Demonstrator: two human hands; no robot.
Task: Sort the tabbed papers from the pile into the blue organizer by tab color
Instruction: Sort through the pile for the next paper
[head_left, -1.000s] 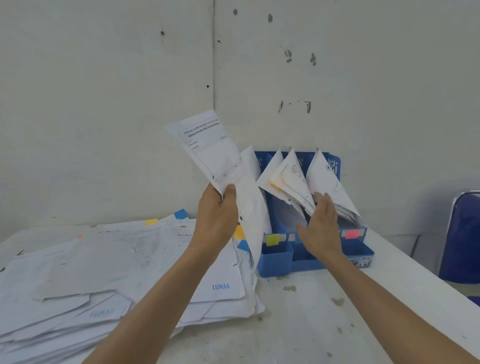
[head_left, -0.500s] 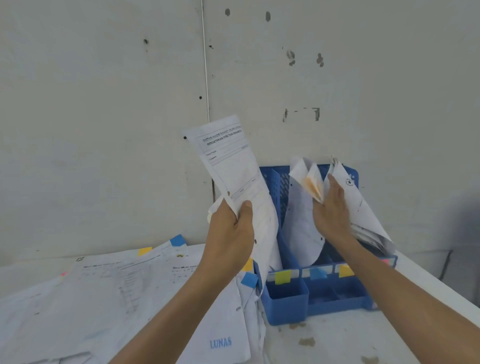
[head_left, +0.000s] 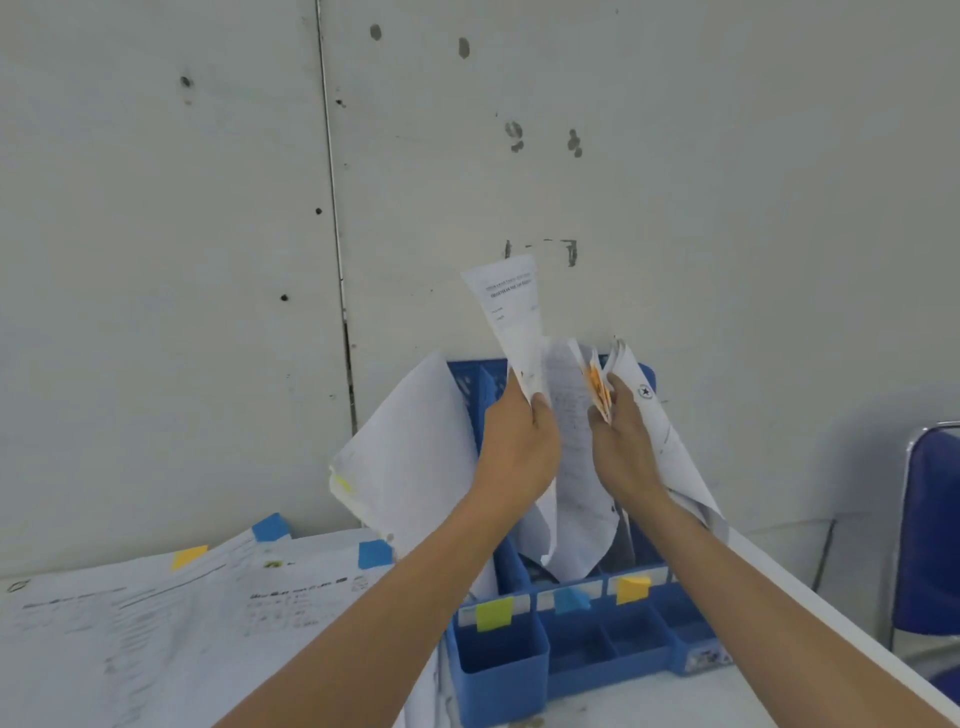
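From my remote seat, the grey wall fills most of the view, with the white table pushed against it. The pile of tabbed papers spreads across the table's left side, blue and yellow tabs sticking out along its far edge. Just right of the pile stands the blue organizer, its slots holding upright sheets; a large sheet flops out leftward from the left slot. A blue chair sits at the far right.

My left hand grips one paper upright above the organizer's middle slots. My right hand seems to pinch a few orange-edged filed sheets, though the folds blur that. On the organizer's front rail sit green, blue and yellow labels.
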